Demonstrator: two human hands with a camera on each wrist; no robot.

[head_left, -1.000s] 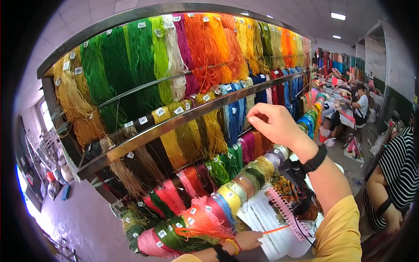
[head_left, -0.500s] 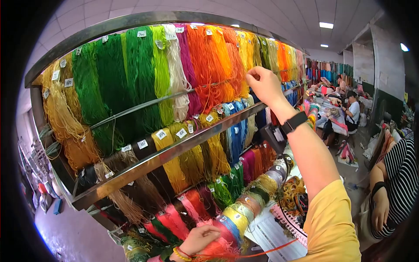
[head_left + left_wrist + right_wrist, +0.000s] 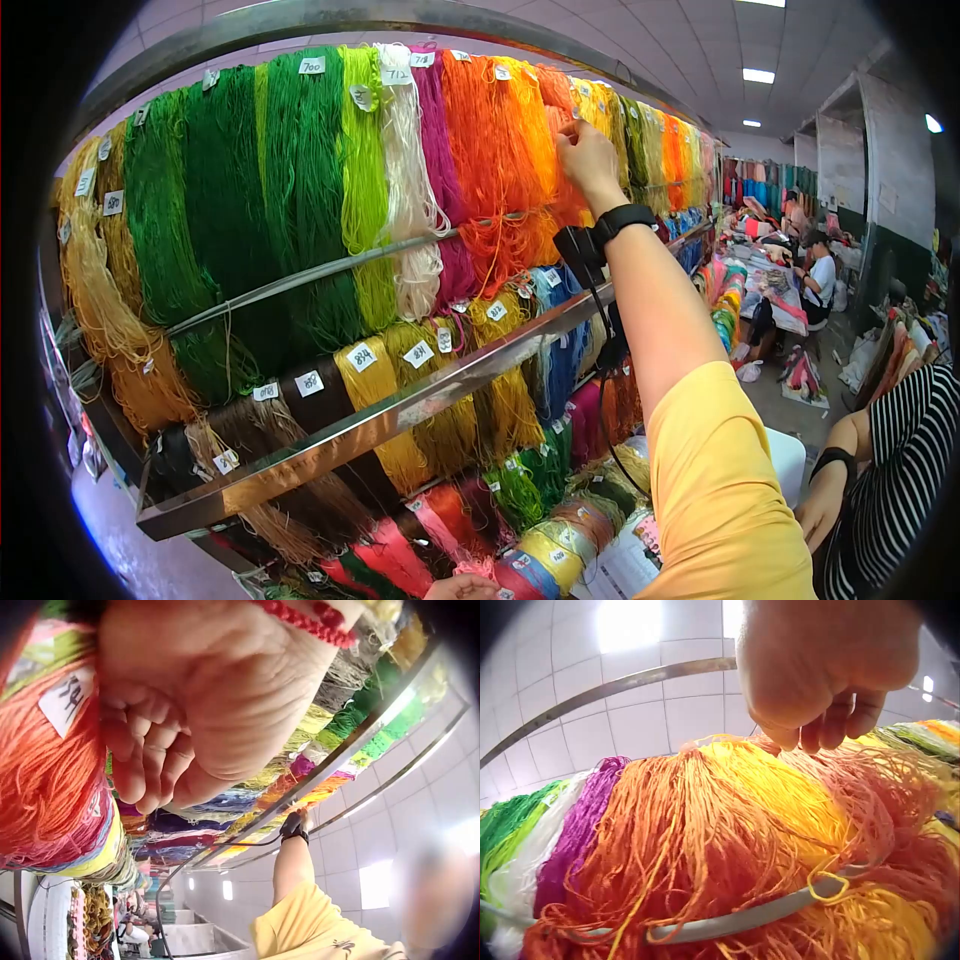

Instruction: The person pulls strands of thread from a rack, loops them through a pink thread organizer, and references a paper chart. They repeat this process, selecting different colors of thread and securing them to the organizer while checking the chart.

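My right hand [image 3: 590, 160] is raised to the top row of the rack, its fingertips at the upper end of a salmon thread hank [image 3: 877, 802]. Thumb and fingers are bent together and pinch at the top of these strands, beside a small paper tag [image 3: 575, 113]. Left of it hang a yellow-orange hank [image 3: 772, 791] and an orange hank [image 3: 487, 150]. Down at the lower edge of the head view, my left hand [image 3: 463, 588] is mostly out of frame. Its fingers curl loosely with nothing in them, next to tagged coral-red thread [image 3: 45, 765].
A metal rail [image 3: 360, 405] runs across the rack's front, with tagged hanks above and below. A grey strap [image 3: 300, 275] crosses the upper hanks. A black cable [image 3: 608, 420] hangs from my right wrist. A person in a striped top [image 3: 900, 480] stands at right; others sit farther back.
My right hand has risen from in front of the rail to the top of the upper hanks. The left hand has sunk toward the lower edge, and the orange strand near it is out of sight.
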